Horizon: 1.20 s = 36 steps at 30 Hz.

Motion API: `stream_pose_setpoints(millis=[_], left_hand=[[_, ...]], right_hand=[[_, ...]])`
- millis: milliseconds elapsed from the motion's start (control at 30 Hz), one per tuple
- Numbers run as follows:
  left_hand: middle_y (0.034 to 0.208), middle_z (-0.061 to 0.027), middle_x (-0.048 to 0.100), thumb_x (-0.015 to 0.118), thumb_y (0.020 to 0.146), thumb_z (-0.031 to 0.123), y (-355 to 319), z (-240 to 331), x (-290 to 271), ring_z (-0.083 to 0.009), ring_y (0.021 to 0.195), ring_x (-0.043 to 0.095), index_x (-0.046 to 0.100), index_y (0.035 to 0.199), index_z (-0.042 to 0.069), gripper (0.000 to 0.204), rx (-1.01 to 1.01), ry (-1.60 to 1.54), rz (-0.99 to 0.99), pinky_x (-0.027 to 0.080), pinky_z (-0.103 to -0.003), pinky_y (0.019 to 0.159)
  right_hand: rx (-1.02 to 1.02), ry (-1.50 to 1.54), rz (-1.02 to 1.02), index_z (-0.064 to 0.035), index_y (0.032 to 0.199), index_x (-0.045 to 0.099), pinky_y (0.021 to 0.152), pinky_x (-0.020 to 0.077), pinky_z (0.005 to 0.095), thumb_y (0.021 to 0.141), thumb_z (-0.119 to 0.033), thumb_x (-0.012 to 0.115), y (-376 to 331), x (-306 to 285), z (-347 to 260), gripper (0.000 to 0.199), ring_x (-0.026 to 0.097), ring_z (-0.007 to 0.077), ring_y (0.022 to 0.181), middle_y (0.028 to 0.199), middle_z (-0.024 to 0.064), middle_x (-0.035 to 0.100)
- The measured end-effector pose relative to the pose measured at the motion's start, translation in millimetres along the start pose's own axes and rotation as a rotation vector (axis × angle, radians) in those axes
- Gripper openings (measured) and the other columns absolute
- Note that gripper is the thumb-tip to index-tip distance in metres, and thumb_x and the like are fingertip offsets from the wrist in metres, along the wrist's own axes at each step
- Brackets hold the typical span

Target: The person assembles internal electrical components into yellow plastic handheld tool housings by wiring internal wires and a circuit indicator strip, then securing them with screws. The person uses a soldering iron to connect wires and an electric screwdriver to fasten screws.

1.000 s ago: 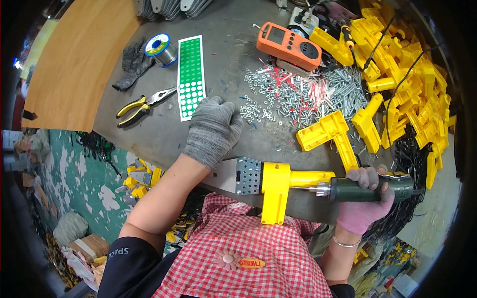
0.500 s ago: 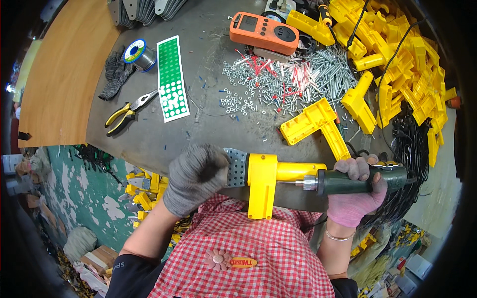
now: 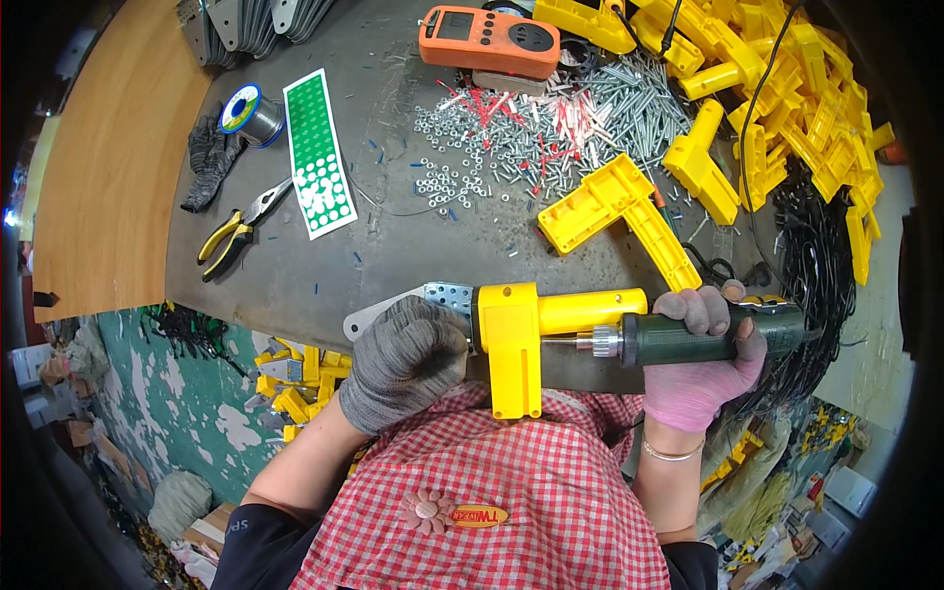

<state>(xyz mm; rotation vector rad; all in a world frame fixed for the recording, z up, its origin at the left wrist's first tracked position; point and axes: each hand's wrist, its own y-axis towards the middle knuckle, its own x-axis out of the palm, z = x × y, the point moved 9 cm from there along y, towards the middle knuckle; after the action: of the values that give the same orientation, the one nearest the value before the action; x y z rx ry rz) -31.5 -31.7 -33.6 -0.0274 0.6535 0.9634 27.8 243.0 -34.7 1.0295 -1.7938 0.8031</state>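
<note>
My left hand [image 3: 408,364], in a grey knit glove, is closed beside a yellow plastic tool housing [image 3: 511,344] and grips its metal plate [image 3: 449,294]. That plate is perforated near the housing and has a plain grey rounded end [image 3: 370,317] sticking out past my knuckles. Wrapped in my right hand [image 3: 700,388], in a pink and grey glove, is a dark green electric screwdriver [image 3: 678,340]. It lies level, its bit [image 3: 562,341] pointing left into the side of the housing, just below the yellow handle [image 3: 593,310]. The bit's tip is hidden.
Beyond my hands lie an open yellow housing half [image 3: 600,205], loose screws and nuts [image 3: 492,147] and an orange meter [image 3: 489,41]. Yellow housings [image 3: 777,88] are heaped at right. Pliers [image 3: 236,236], a green sticker sheet [image 3: 318,138] and a solder spool [image 3: 253,116] are at left.
The plate's plain rounded end now shows beyond my left hand, which has turned slightly around it. The bench has shifted leftward in view. The screwdriver remains at the housing.
</note>
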Motion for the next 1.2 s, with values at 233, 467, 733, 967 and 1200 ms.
stream_pose_setpoints(millis=[233, 467, 733, 967, 1200], left_hand=[[0.093, -0.0070, 0.067, 0.081, 0.070, 0.000, -1, 5, 0, -0.0270, 0.086, 0.066, 0.065, 0.093, 0.008, 0.030, 0.057, -0.027, -0.041, 0.054, -0.036, 0.076], [0.085, -0.0044, 0.069, 0.085, 0.068, 0.005, 6, 7, -1, -0.0233, 0.076, 0.068, 0.064, 0.084, 0.012, 0.027, 0.081, 0.052, 0.004, 0.053, -0.034, 0.068], [0.083, -0.0054, 0.069, 0.085, 0.071, 0.005, 11, 1, -2, -0.0237, 0.076, 0.069, 0.065, 0.081, 0.011, 0.023, 0.055, -0.089, -0.021, 0.053, -0.034, 0.068], [0.084, -0.0061, 0.067, 0.081, 0.070, 0.003, 10, 6, 1, -0.0253, 0.080, 0.066, 0.066, 0.082, 0.010, 0.020, 0.055, -0.029, -0.034, 0.053, -0.036, 0.071], [0.080, -0.0038, 0.068, 0.082, 0.062, 0.003, 10, 11, 4, -0.0223, 0.071, 0.067, 0.065, 0.073, 0.014, 0.022, 0.074, 0.041, 0.007, 0.053, -0.033, 0.065]], right_hand=[[0.007, -0.037, -0.058, -0.0094, 0.109, 0.057, 0.077, 0.0341, 0.0339, 0.086, -0.021, 0.067, -1, 5, 4, 0.028, 0.036, 0.0122, 0.066, 0.073, -0.0034, 0.041], [-0.008, -0.040, -0.057, -0.0093, 0.109, 0.057, 0.077, 0.0335, 0.0334, 0.086, -0.021, 0.067, -2, 5, 6, 0.028, 0.035, 0.0117, 0.066, 0.073, -0.0035, 0.042], [-0.019, -0.058, -0.096, -0.0095, 0.109, 0.058, 0.076, 0.0328, 0.0335, 0.088, -0.022, 0.064, 0, 9, 3, 0.024, 0.035, 0.0123, 0.066, 0.073, -0.0034, 0.041], [-0.020, -0.068, -0.077, -0.0122, 0.107, 0.060, 0.074, 0.0319, 0.0344, 0.088, -0.025, 0.064, -3, 7, 4, 0.023, 0.035, 0.0129, 0.066, 0.071, -0.0039, 0.041], [-0.055, -0.104, -0.076, -0.0138, 0.107, 0.061, 0.072, 0.0322, 0.0348, 0.086, -0.030, 0.065, -7, 5, 1, 0.027, 0.035, 0.0139, 0.065, 0.069, -0.0034, 0.042]])
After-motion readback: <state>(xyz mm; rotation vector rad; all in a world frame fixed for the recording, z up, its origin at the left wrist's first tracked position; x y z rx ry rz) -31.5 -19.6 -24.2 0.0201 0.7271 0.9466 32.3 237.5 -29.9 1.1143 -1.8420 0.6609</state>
